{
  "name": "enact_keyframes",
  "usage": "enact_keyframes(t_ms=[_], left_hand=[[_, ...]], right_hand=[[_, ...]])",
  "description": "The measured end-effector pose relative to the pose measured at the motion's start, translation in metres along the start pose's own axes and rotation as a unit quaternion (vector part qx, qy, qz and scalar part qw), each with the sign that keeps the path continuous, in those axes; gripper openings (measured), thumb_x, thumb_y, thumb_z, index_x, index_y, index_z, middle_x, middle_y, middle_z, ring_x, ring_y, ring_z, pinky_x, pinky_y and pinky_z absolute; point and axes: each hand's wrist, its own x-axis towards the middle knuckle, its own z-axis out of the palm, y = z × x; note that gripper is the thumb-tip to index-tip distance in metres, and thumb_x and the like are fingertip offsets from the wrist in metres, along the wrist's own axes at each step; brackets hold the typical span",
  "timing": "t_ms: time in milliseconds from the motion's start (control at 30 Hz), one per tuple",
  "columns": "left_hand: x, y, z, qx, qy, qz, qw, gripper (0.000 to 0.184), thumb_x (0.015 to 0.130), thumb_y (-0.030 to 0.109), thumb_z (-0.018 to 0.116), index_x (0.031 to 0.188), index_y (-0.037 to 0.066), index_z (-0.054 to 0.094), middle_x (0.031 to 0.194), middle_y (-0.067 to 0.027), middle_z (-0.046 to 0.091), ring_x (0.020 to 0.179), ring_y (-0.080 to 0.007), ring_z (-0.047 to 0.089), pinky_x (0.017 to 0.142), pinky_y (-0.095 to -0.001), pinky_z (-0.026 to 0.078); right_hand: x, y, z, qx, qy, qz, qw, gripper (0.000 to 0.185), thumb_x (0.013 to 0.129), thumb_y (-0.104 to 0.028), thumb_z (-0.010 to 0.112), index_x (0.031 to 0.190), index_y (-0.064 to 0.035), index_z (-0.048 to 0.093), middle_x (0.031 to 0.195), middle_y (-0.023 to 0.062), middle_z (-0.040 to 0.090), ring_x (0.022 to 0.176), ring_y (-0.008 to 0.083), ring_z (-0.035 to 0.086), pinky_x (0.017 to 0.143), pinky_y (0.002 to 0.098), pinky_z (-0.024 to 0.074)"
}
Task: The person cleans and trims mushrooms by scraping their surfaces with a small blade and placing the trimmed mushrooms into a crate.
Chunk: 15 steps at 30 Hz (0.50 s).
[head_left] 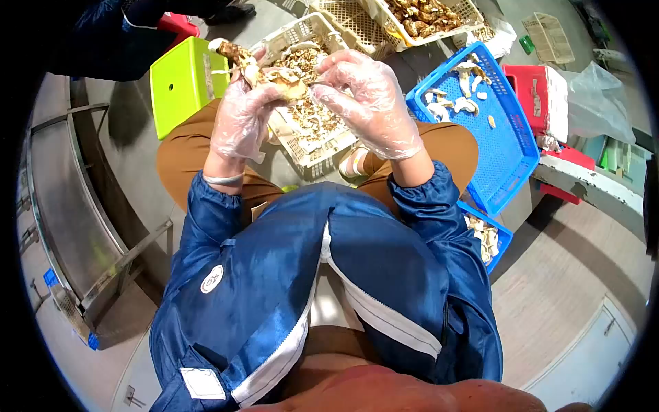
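My left hand (240, 127), in a clear plastic glove, is closed around a mushroom (291, 85) with a brownish stem and a pale, torn-looking cap. The stem points up and to the left. Facing it, my right hand (371, 106), gloved the same way, has its thumb and fingers pinched together at the mushroom's right edge. A small dark thing shows at those fingertips, too little of it visible to name. Below both hands stands a cream plastic basket (321, 156) holding many brown and white mushroom scraps (312, 122).
A blue crate (498, 161) with several pale mushrooms is on the right, beside a red stool (528, 96). A smaller blue basket (506, 237) holds pale pieces. A lime-green stool (182, 86) stands left. Behind is a crate of brown mushrooms (473, 17). A metal frame (86, 199) stands far left.
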Motion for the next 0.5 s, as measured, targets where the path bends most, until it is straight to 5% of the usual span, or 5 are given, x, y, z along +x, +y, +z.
enact_keyframes(t_ms=[133,400,500], left_hand=[[0.002,-0.008,0.000,0.144,-0.018,0.050,0.988,0.068,0.096,0.000,0.071,0.157,0.000,0.040,0.133,-0.0119,0.065,0.117,-0.0191,0.067,0.099,-0.0330,0.057],[-0.001,-0.019,0.010,0.226,-0.030,0.101,0.968,0.062,0.095,0.001,0.075,0.150,0.001,0.047,0.133,-0.0070,0.066,0.116,-0.0141,0.064,0.100,-0.0309,0.054],[-0.001,-0.019,0.011,0.204,-0.021,0.088,0.975,0.069,0.095,0.000,0.075,0.156,0.003,0.043,0.136,-0.0077,0.064,0.117,-0.0134,0.063,0.100,-0.0307,0.054]], right_hand=[[0.000,0.004,0.004,-0.018,-0.028,-0.019,0.999,0.011,0.089,-0.008,0.079,0.094,-0.0002,0.074,0.105,0.0164,0.075,0.086,0.0289,0.074,0.076,0.0365,0.0575],[-0.003,0.013,0.016,-0.157,-0.037,-0.045,0.986,0.011,0.089,-0.005,0.077,0.098,0.0000,0.073,0.096,0.0168,0.075,0.083,0.0357,0.074,0.073,0.0401,0.0587],[-0.006,0.016,0.018,-0.101,-0.015,-0.025,0.995,0.010,0.091,-0.004,0.076,0.100,0.0004,0.074,0.090,0.0163,0.073,0.078,0.0297,0.074,0.071,0.0363,0.0577]])
